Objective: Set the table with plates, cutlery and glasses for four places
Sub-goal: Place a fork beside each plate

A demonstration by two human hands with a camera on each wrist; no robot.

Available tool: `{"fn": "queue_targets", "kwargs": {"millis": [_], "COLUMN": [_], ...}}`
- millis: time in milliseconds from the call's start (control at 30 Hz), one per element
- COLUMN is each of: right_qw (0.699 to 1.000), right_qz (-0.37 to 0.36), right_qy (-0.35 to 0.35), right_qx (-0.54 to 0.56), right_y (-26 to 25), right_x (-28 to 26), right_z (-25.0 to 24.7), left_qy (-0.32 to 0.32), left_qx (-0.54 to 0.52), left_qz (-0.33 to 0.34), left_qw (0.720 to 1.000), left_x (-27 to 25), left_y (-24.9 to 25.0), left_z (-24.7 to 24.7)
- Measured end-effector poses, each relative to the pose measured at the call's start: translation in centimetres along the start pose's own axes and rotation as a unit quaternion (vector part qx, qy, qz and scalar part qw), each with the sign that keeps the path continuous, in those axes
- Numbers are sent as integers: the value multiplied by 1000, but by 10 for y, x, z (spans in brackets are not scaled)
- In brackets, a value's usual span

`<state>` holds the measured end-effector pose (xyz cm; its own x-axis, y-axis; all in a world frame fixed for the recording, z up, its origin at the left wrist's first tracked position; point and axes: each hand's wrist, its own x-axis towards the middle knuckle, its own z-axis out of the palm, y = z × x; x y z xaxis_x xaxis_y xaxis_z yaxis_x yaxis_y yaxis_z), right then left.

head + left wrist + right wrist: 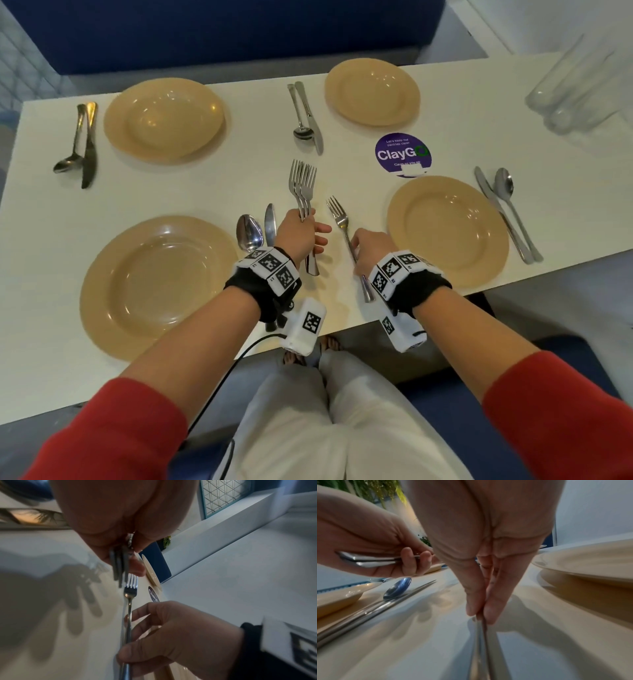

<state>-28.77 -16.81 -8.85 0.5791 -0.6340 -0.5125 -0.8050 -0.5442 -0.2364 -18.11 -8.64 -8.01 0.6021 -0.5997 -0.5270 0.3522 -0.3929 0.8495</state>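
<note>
Four tan plates sit on the white table (191,198): far left (164,120), far right (372,91), near left (157,286) and near right (447,230). Each has a spoon and knife beside it. My left hand (303,233) grips a bundle of three forks (303,186) by the handles, tines pointing away, above the table's middle. My right hand (370,248) pinches the handle of a single fork (342,226) just left of the near right plate. In the right wrist view thumb and finger (494,605) pinch that fork's handle (481,642) close above the table.
Clear glasses (579,82) stand stacked at the far right corner. A purple round sticker (402,154) lies between the two right plates. The near left place has a spoon (249,232) and knife (270,222) just left of my left hand. A blue bench runs behind the table.
</note>
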Motion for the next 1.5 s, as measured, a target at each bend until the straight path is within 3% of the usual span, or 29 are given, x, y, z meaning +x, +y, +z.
{"fn": "queue_targets", "kwargs": {"millis": [200, 400, 967, 1500], "right_qw": [1000, 998, 994, 994], "right_qz": [1, -1, 31, 46], "right_qy": [3, 48, 61, 71], "right_qx": [-25, -36, -86, -68], "right_y": [7, 3, 12, 14], "right_x": [-5, -8, -24, -21], "right_z": [3, 7, 0, -3], "left_qy": [-3, -6, -26, -40], "left_qx": [-9, -3, -4, -6], "left_qz": [-5, -7, -8, -21], "left_qw": [1000, 1000, 1000, 999], "left_x": [-5, -8, -12, -13], "left_y": [-6, -9, -11, -13], "left_z": [1, 2, 16, 21]}}
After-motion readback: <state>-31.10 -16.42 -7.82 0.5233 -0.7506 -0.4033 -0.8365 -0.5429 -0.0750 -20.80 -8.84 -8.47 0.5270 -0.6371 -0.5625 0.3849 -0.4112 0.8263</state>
